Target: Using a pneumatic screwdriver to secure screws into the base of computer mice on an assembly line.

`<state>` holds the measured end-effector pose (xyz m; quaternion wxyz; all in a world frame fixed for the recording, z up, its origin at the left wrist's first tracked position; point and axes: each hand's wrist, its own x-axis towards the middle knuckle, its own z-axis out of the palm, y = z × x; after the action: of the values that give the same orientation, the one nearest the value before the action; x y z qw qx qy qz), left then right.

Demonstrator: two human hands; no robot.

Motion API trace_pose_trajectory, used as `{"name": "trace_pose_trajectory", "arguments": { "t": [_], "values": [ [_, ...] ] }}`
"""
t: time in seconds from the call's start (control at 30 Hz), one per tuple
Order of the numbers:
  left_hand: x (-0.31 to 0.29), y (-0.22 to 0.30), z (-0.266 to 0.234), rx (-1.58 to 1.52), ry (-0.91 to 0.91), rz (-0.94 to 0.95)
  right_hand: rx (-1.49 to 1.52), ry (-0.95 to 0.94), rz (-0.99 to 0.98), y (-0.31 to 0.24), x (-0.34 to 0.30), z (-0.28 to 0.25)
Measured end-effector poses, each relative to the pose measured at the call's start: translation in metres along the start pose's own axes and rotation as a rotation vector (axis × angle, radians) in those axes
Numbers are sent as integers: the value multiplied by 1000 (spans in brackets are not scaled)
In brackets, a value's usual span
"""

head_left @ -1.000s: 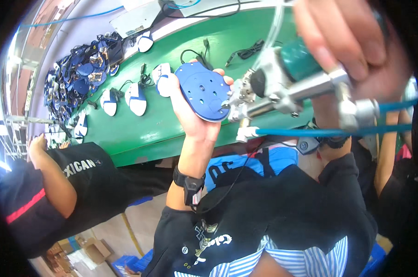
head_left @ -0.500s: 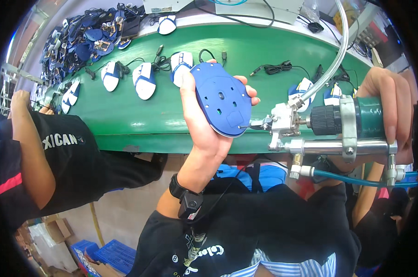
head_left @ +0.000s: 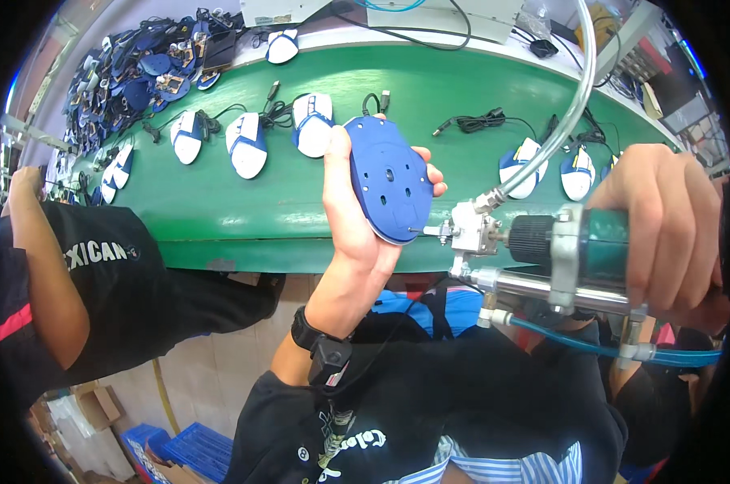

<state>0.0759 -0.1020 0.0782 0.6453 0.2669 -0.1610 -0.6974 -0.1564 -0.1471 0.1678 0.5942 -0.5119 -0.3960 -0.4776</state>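
Observation:
My left hand (head_left: 350,214) grips a computer mouse (head_left: 390,181) with its blue underside turned up and its cable at the far end. From the right, my right hand (head_left: 667,230) wraps round the green body of a power screwdriver (head_left: 530,239), held nearly level. A clear hose joins its metal head from above, and a blue hose runs below. The thin tip reaches the near edge of the mouse's underside, by a screw hole; whether it sits in a screw I cannot tell. White and blue mice (head_left: 312,125) lie just beyond my left hand.
On the green bench (head_left: 429,73) more mice (head_left: 523,168) and a coiled cable (head_left: 479,123) lie beyond the screwdriver. A heap of blue mouse parts (head_left: 139,68) stands at the far left. A co-worker's arm (head_left: 46,250) is close on my left. Blue crates (head_left: 195,452) sit on the floor.
The screwdriver and my right hand have moved left and slightly toward me, bringing the driver head closer to the mouse. The mouse has turned a little in my left hand.

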Motion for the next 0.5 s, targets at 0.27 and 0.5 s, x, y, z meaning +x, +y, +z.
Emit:
{"name": "trace_pose_trajectory", "arguments": {
  "t": [0.27, 0.5],
  "values": [
    [89, 1, -2, 702, 3, 238, -489, 468, 244, -24, 53, 31],
    [146, 12, 55, 1382, -169, 802, -671, 480, 225, -59, 43, 52]
  ]
}}
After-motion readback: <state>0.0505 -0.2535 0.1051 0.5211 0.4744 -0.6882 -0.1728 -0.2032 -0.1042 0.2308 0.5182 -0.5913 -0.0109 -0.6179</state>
